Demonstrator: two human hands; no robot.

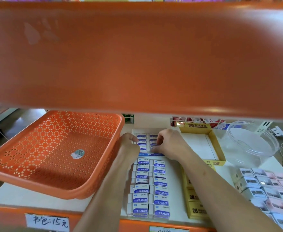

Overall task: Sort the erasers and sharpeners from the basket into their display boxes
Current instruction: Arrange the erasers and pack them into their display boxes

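Note:
The orange perforated basket [53, 153] sits at the left of the shelf, tilted, with only a sticker on its floor. Blue-and-white erasers [150, 186] lie in two rows in a near display box, and more erasers [144, 136] fill a farther box behind it. My left hand [129, 144] rests at the left side of the farther box with its fingers curled against the erasers. My right hand [167, 143] pinches an eraser in the right column of that box. Boxed sharpeners [267, 186] in white and pink stand in rows at the right.
An orange upper shelf [137, 56] hangs low and blocks most of the view. A yellow display box [218, 148] stands open at the back right, with yellow 2B eraser packs [194, 208] in front. A clear plastic tub [251, 144] lies further right.

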